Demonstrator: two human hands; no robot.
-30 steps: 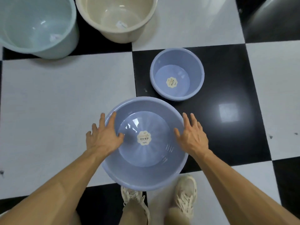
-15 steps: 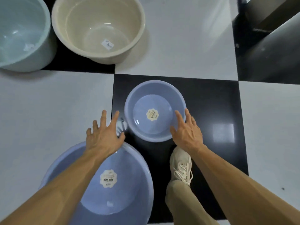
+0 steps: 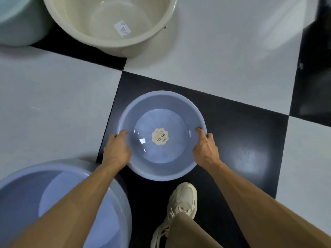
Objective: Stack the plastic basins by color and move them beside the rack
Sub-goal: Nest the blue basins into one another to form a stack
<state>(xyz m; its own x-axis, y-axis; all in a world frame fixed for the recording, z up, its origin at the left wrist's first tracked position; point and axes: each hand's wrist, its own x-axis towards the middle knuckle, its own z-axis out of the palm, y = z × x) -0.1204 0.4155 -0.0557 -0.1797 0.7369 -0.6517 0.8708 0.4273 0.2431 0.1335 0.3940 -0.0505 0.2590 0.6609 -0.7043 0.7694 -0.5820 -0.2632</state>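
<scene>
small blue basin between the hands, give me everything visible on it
The small blue basin is round, glossy periwinkle plastic with a rolled rim, sloping wall and flat bottom. A scalloped cream sticker sits at the bottom's centre; otherwise it is empty. It stands upright on a black floor tile. The left hand and right hand grip opposite rim edges, thumbs inside. Whether it is lifted cannot be told.

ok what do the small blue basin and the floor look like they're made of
Small blue basin: likely moulded plastic, smooth and semi-glossy, with small highlights on its base and a rolled rim.
Floor: probably polished ceramic tile, black and white squares, with a lamp's glare mirrored on the black one.
</scene>
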